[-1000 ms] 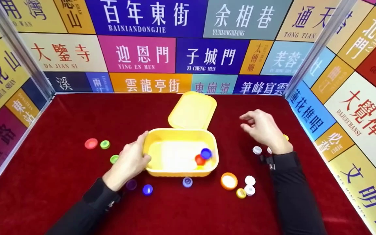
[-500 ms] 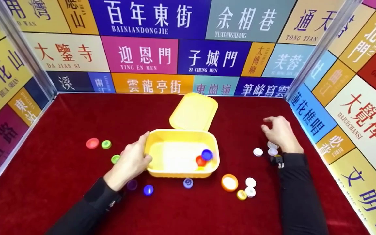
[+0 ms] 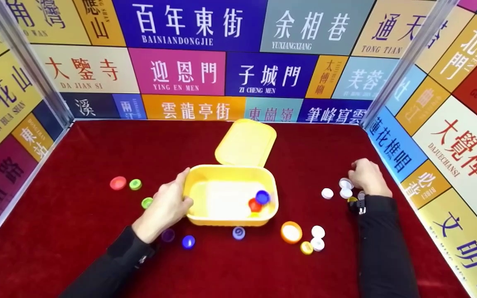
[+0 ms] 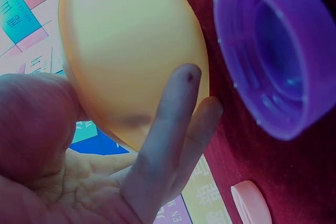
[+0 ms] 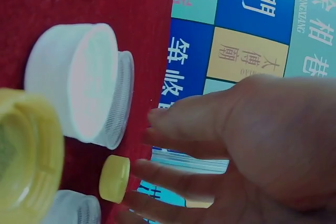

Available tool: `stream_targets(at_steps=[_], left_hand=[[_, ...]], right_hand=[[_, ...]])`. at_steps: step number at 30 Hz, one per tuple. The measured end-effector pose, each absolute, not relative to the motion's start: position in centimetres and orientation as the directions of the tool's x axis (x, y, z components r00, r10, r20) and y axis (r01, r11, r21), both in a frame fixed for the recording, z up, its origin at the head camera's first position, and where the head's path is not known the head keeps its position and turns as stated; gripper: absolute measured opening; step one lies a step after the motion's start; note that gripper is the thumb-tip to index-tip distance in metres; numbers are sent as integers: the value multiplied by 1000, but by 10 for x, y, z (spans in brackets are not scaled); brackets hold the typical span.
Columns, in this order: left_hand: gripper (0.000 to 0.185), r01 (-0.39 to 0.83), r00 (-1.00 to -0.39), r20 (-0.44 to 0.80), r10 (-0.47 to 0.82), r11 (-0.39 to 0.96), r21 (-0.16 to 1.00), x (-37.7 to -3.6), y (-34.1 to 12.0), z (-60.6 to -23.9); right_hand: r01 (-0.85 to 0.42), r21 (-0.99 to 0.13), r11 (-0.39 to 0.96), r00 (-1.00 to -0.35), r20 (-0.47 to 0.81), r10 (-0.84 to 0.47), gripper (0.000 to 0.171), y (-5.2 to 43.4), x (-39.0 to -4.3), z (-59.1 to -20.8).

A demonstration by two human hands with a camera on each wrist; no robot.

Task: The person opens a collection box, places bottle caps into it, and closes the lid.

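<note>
1. My left hand [image 3: 165,209] curls round the yellow box [image 3: 230,196] at its near left wall.
2. My right hand [image 3: 367,179], fingers loosely spread, hovers over white caps [image 3: 345,188] beneath my fingertips.
3. The caps look light, stiff and slippery; best pinched at the ribbed rim.

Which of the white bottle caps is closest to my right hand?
The white cap at the fingertips of your right hand, farthest back in the right-side cluster. The other white caps lie nearer you or further left.
</note>
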State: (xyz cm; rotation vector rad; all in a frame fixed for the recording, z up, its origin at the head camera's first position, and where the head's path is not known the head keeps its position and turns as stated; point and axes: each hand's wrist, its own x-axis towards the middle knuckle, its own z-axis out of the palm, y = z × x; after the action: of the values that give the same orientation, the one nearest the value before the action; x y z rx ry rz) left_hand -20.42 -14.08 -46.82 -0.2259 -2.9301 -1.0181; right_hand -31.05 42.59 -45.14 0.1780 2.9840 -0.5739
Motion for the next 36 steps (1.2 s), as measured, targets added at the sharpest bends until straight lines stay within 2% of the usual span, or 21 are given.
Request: stream_targets(at_steps=[4,13,17,27,36], left_hand=[[86,144,-989,72,127,773,618,-205,-141,-468],[86,144,-989,68,130,770,622,-205,-141,-468],[85,145,-989,68,132,770,622,-205,-141,-467],[85,152,-988,74,136,777,611,-205,-141,-466],[85,161,-986,75,145,769,619,-204,-142,-466]], right_hand=[[169,-367,915,-980,-163,116,49,426,-309,-451],[178,-388,904,-980,-155,126,29,419,-308,-447],[175,-400,900,-981,-149,125,26,415,-309,-446],[41,-444,895,-999,-40,26,29,395,-308,-437],[-45,-459,887,-998,-13,-58,31,360,-302,-417]])
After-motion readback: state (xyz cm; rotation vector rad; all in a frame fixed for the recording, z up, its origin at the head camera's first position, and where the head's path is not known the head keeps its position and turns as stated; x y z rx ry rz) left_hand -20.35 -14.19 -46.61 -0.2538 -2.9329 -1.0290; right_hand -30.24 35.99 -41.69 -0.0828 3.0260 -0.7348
